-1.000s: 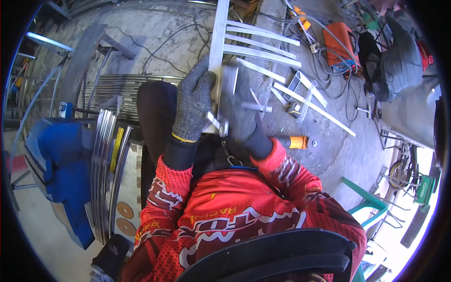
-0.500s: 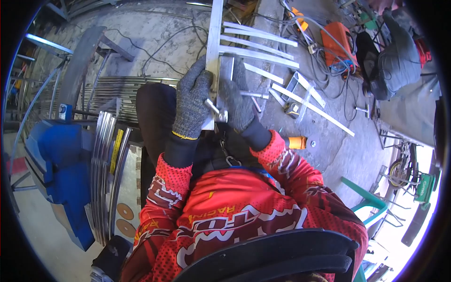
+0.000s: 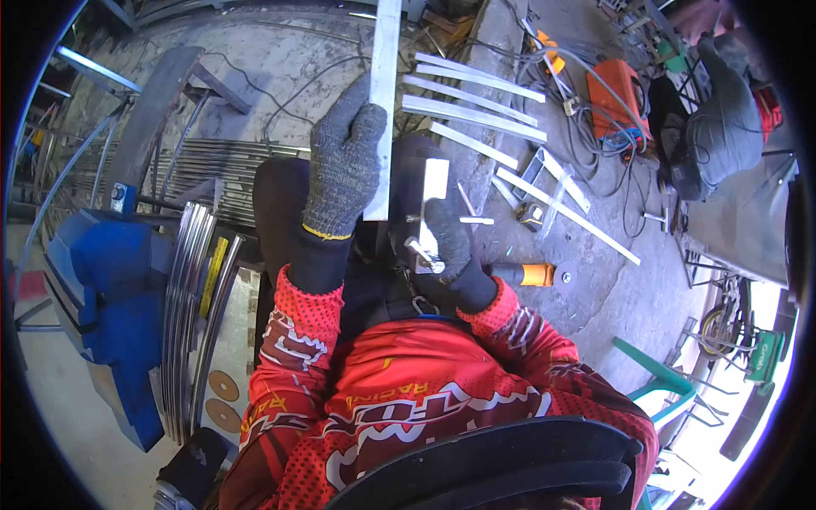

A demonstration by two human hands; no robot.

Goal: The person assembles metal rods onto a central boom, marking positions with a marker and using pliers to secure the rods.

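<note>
My left hand point(image 3: 344, 166), in a dark grey knit glove, is closed around a long, flat silver metal bar point(image 3: 386, 93). The bar stands nearly upright in view, running off the top edge. Apart from it and lower to the right, my gloved right hand point(image 3: 450, 238) grips a shiny rectangular metal clamp-like piece point(image 3: 434, 180) with a short rod sticking out near its lower end. Glare hides some of that piece's detail. Just right of the right hand shows a thin metal rod point(image 3: 476, 221). Several flat metal strips point(image 3: 476, 115) lie on the floor beyond the hands.
A tape measure point(image 3: 531, 218) and an orange-and-black tool point(image 3: 535, 274) lie at right. Farther off are an orange machine point(image 3: 616, 98) with cables and another person's leg point(image 3: 722, 127). At left stand a blue machine point(image 3: 106, 272) and several metal tubes point(image 3: 185, 314).
My right hand has moved down and right with the clamp-like piece, away from the bar it was against. My left hand still holds the bar, shifted slightly left.
</note>
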